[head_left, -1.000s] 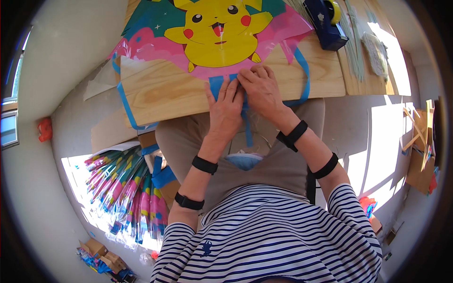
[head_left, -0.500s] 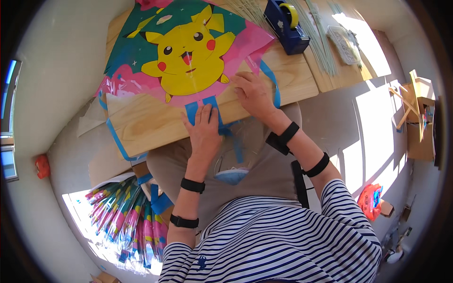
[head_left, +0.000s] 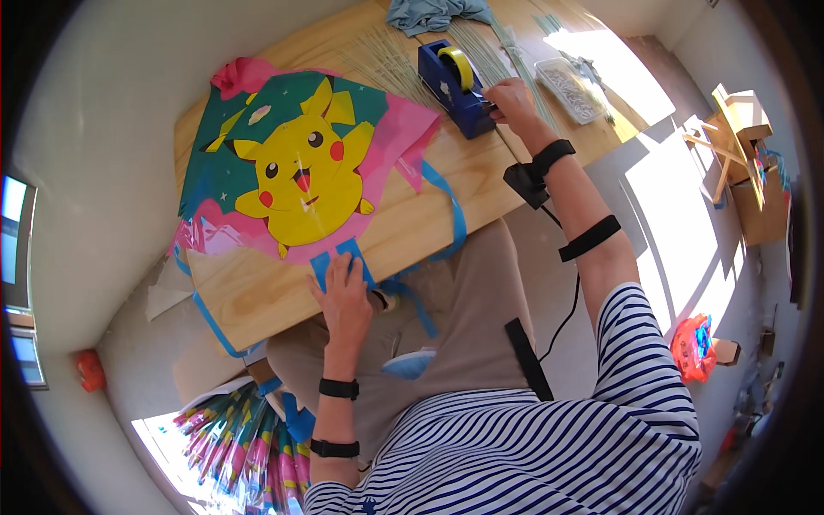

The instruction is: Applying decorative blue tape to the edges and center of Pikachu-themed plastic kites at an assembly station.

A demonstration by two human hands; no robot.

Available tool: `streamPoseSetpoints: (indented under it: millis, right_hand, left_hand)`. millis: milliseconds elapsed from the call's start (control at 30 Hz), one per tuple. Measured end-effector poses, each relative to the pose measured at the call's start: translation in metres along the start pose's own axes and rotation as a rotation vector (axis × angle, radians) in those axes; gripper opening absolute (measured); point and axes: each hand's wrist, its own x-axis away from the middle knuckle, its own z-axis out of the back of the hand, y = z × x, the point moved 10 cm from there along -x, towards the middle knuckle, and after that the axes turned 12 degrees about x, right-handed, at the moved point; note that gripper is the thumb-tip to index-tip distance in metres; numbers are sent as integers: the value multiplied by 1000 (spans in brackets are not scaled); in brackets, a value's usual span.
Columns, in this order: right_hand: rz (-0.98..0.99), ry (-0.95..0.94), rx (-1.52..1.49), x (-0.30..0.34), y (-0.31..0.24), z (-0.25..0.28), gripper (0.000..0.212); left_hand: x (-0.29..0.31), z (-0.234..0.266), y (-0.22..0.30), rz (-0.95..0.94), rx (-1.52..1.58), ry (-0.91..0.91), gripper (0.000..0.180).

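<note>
Shirt [head_left: 481, 446] with stripes at the bottom, left hand [head_left: 346, 300] below centre, fingers loosely straightened upon blue strips [head_left: 321, 268], these at lower edge of cartoon sheet [head_left: 300, 184], left of centre on wooden worktop [head_left: 249, 300], right hand [head_left: 515, 107] at upper right of centre, fingers bent beside blue tape dispenser [head_left: 455, 94], its grip not clear, cloth [head_left: 438, 13] at top.

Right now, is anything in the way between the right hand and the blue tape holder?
Nothing visible is in the way. The right hand has its fingertips right at the near end of the blue tape holder. The clear plastic box sits off to the hand's right, not between them.
</note>
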Motion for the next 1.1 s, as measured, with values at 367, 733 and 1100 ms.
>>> streamPoseSetpoints:
  millis: [367, 733, 1100]
  right_hand:
    - [123, -86, -431, 17, 30, -2, 21]
    - [-332, -196, -1259, 54, 92, -51, 30]
    - [-293, -159, -1150, 64, 61, -54, 37]
  left_hand:
    - [-1, 1, 2, 5, 3, -14, 46]
    - [-2, 0, 1, -4, -9, -2, 48]
    - [1, -1, 0, -5, -13, -6, 47]
